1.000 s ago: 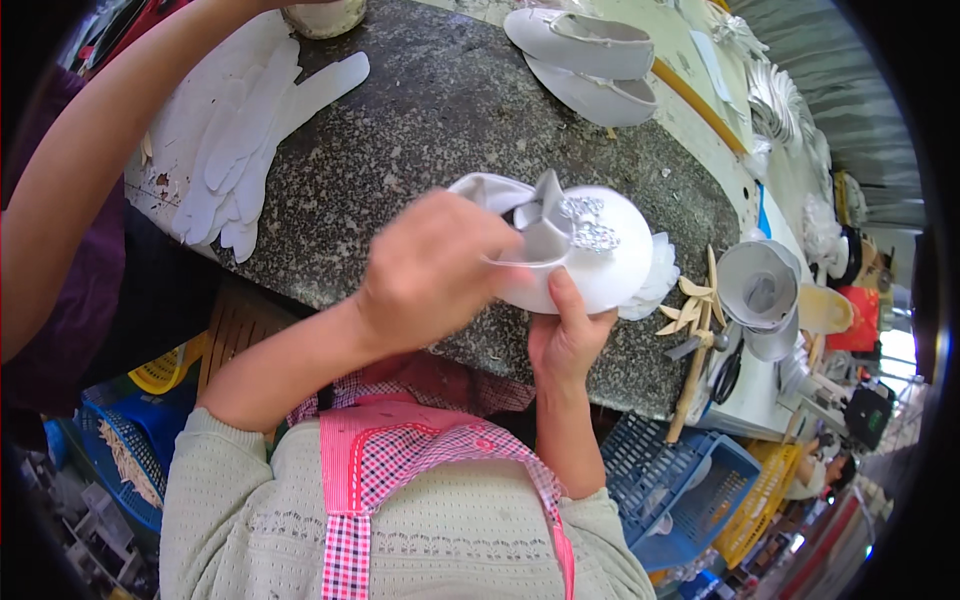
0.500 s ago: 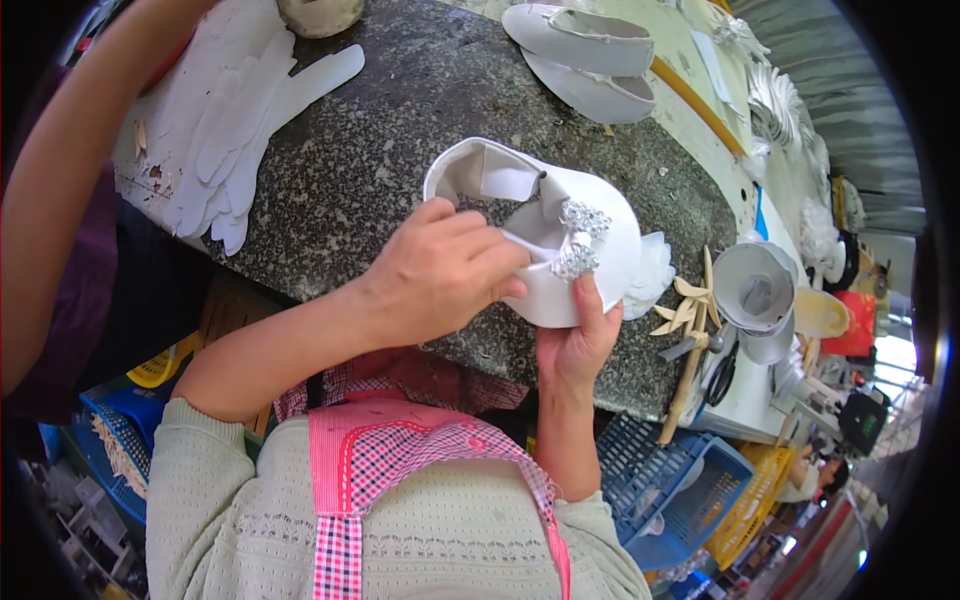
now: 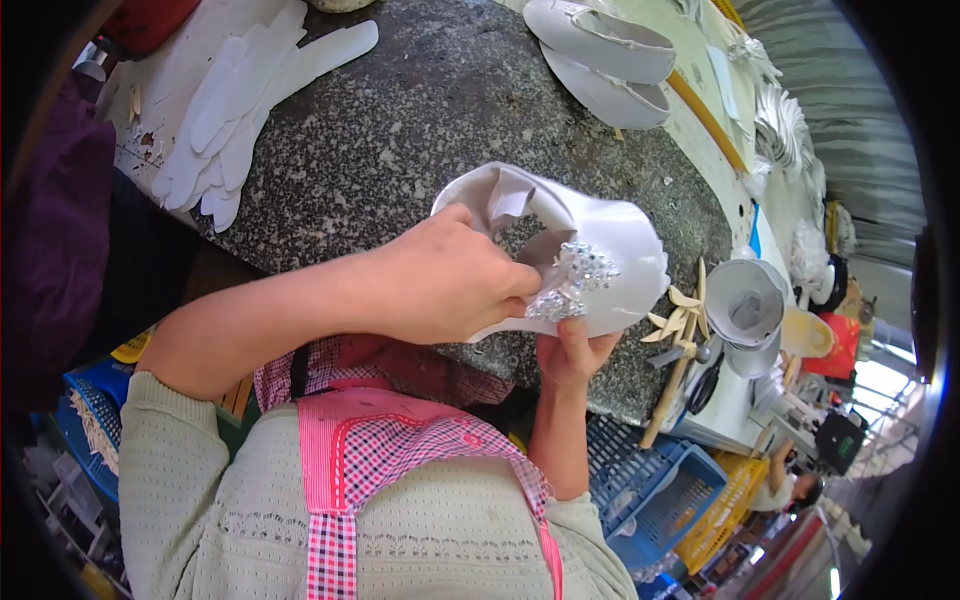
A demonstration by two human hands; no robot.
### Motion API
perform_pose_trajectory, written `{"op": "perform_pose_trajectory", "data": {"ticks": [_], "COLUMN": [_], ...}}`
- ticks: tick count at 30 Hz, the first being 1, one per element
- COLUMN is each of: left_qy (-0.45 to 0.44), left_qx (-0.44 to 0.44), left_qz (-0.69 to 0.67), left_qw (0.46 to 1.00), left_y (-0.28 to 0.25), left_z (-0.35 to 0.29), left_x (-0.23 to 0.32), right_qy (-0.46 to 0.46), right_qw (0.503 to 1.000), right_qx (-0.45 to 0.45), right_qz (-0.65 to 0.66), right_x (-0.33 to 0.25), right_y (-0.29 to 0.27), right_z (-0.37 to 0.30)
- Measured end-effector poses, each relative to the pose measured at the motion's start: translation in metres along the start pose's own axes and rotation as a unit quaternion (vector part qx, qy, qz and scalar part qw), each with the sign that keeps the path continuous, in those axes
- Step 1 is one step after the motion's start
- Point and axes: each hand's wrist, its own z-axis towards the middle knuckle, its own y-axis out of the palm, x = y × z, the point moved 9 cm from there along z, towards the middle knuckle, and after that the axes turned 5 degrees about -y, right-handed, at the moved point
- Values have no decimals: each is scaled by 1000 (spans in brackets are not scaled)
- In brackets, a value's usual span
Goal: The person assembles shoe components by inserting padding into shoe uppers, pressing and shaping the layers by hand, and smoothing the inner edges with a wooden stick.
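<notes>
A white shoe [image 3: 630, 240] with a sparkling rhinestone bow [image 3: 580, 272] on its front is held over the dark speckled stone slab, its opening toward me and its lining showing. My left hand [image 3: 450, 275] is closed on the shoe's near side at the opening, fingers curled in over the edge; the fingertips are partly hidden. From below, my right hand [image 3: 575, 352] grips the toe end, thumb pressed up just under the bow and the other fingers mostly behind the shoe.
White strips [image 3: 225, 120] pile up at the left. White shoes [image 3: 600, 60] lie at the far side. On the right are a hammer [image 3: 680, 370], pale wooden pieces [image 3: 682, 312], black scissors [image 3: 705, 385] and a white cup-shaped item [image 3: 745, 300]. Blue baskets [image 3: 650, 490] stand below the table edge.
The shoe has tilted and its toe has turned slightly downward to the right. My left hand has reached further over the opening. Another person's bare arm at the left has mostly gone from view.
</notes>
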Motion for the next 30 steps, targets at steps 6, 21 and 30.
{"op": "perform_pose_trajectory", "data": {"ticks": [6, 21, 30], "left_qy": [80, 119, 26], "left_qx": [10, 28, 113], "left_qz": [169, 139, -58], "left_qw": [982, 983, 992], "left_y": [-9, -4, -33], "left_z": [0, 2, 11], "left_x": [0, 7, -19], "right_qy": [182, 162, 189], "right_qw": [982, 976, 976], "right_qx": [0, -48, 26], "right_qz": [45, 135, 107], "right_x": [16, 21, 33], "right_y": [-6, 6, 10], "right_z": [10, 5, 5]}}
